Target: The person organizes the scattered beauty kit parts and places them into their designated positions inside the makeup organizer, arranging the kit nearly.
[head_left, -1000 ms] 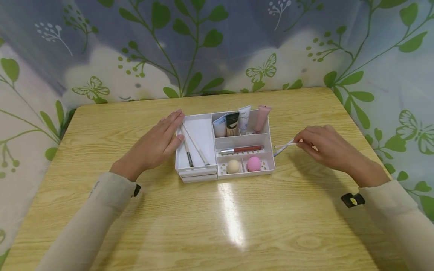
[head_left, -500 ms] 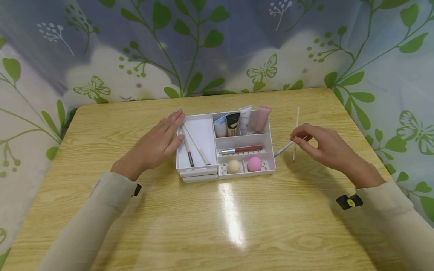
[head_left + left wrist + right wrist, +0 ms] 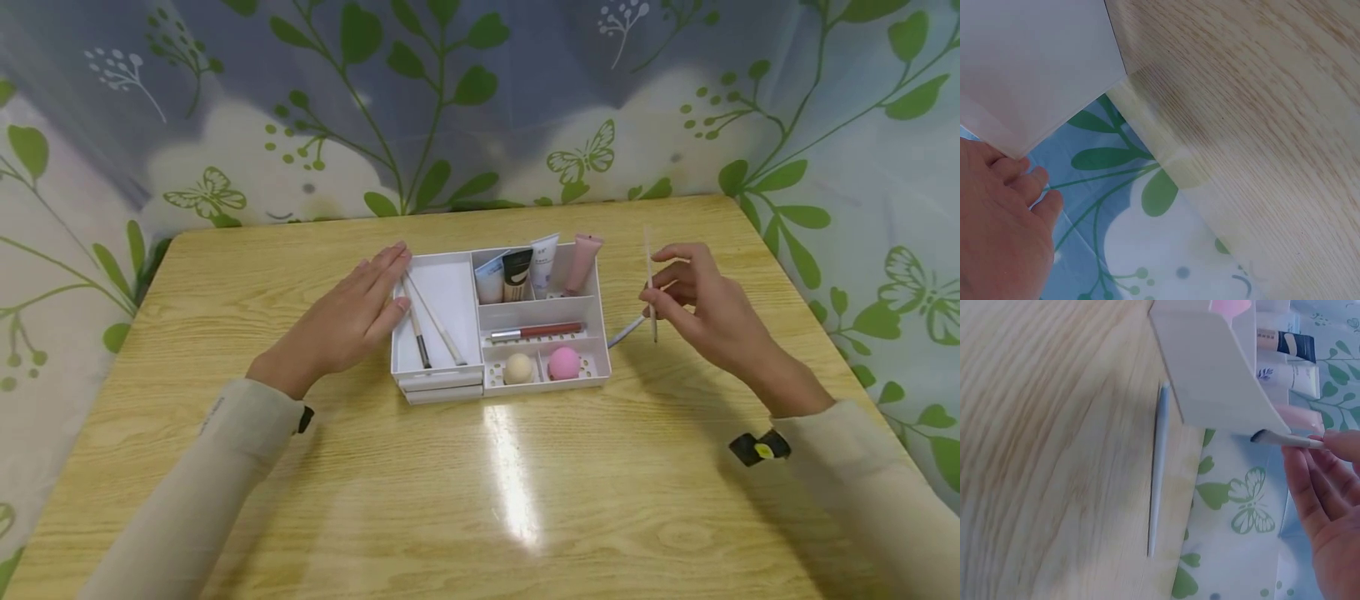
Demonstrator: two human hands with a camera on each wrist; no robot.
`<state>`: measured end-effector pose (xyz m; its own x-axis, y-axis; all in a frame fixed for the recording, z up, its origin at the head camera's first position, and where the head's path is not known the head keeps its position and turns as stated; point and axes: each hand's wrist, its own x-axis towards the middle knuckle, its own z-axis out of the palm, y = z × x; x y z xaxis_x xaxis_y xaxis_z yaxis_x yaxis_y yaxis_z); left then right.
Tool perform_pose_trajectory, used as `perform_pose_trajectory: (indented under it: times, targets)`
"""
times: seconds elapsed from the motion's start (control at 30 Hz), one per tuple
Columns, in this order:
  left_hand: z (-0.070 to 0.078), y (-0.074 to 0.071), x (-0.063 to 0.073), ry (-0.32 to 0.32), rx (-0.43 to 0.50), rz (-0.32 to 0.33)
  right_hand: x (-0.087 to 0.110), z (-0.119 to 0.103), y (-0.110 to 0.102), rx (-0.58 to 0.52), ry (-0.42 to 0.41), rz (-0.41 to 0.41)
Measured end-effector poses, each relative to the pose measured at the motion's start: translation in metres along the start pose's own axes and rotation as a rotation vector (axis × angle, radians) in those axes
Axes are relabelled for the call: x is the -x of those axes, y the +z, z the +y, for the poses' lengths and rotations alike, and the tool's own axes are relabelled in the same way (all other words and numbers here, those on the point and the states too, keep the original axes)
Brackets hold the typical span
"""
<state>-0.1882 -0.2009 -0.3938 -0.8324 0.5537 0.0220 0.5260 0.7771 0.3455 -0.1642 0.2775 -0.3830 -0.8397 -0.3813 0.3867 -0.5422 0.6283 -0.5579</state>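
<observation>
A white desktop organizer [image 3: 440, 308] stands on the wooden table. My left hand [image 3: 341, 325] rests along its left side, fingers straight and thumb over the edge. Two makeup brushes [image 3: 435, 321] lie slanted in the organizer's large left compartment. To the right of the organizer, my right hand [image 3: 701, 321] pinches a slim white makeup brush [image 3: 1288, 440] between thumb and fingers, holding it above the table with its dark bristles [image 3: 1261, 435] pointing down. A second slim pale stick [image 3: 1158, 469] lies on the table beside the organizer's right wall.
Squeeze tubes [image 3: 542, 265] stand in the organizer's back compartments. A red lip gloss tube [image 3: 547, 331] lies in the middle one. Cream [image 3: 518, 368] and pink [image 3: 564, 363] sponges sit in front. A leaf-patterned curtain [image 3: 480, 100] hangs behind the wooden table [image 3: 360, 483].
My right hand has lifted the brush up from beside the pale stick and turned it upright, bristles down. The pale stick stays on the table. My left hand has not moved.
</observation>
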Motion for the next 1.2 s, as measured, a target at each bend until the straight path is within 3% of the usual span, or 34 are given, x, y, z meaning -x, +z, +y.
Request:
perform_pose_trajectory:
  times: [0.37, 0.73, 0.93, 1.2]
  targets:
    - [0.000, 0.000, 0.000, 0.004, -0.001, 0.005, -0.011, -0.026, 0.010, -0.065, 0.054, 0.064]
    - [0.001, 0.000, 0.000, 0.000, 0.001, 0.000, -0.031, -0.051, 0.024, -0.170, 0.012, 0.092]
    - [0.000, 0.001, 0.000, 0.003, -0.002, 0.007, -0.041, -0.063, 0.032, -0.249, 0.036, 0.065]
    - [-0.001, 0.003, 0.000, 0.014, -0.007, 0.015, -0.054, -0.079, 0.043, -0.252, 0.062, 0.031]
